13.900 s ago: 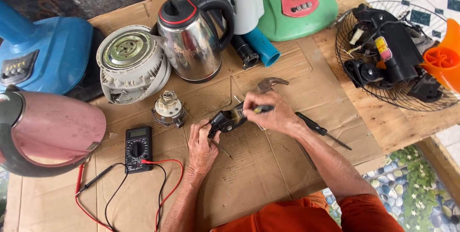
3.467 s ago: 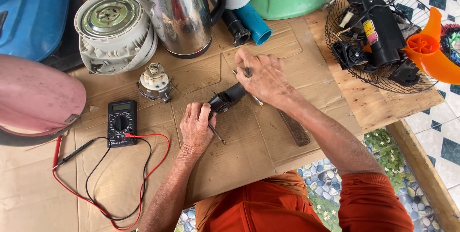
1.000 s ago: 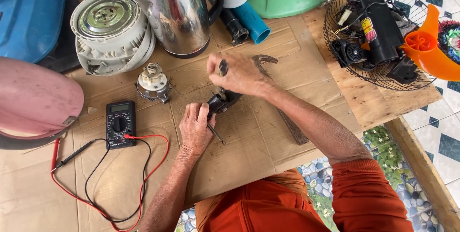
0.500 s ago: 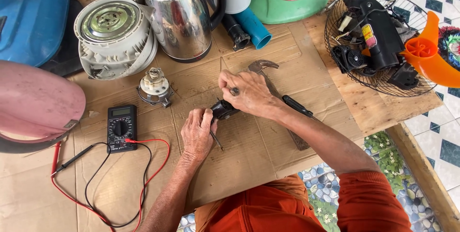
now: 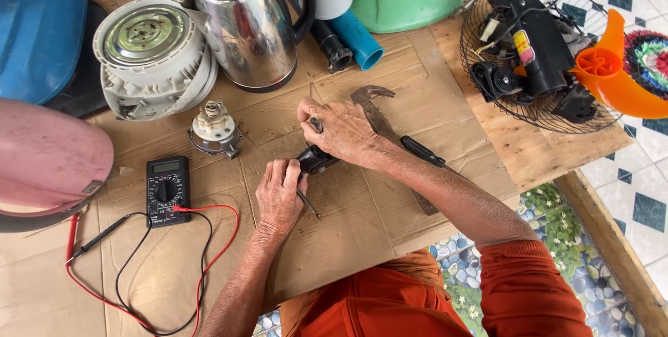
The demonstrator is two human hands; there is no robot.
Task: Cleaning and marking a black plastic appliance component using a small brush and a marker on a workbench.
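Note:
My left hand (image 5: 277, 194) grips a small black part (image 5: 311, 160) on the cardboard, and a thin metal rod (image 5: 308, 205) sticks out from under its fingers. Just above, my right hand (image 5: 344, 130) is closed around a dark-handled tool (image 5: 316, 125). The tool points down into the top of the black part. Its tip is hidden by my fingers.
A hammer (image 5: 371, 95) and a black screwdriver (image 5: 422, 151) lie by my right wrist. A multimeter (image 5: 167, 190) with red and black leads lies at the left, with a small motor part (image 5: 213, 129) above it. A steel kettle (image 5: 243, 27), white round housing (image 5: 154, 53), pink cover (image 5: 49, 159) and fan grille (image 5: 536, 55) ring the cardboard.
My right hand has come down from above the black part and set the tool against it. My left hand has stayed on the part. The view has shifted slightly.

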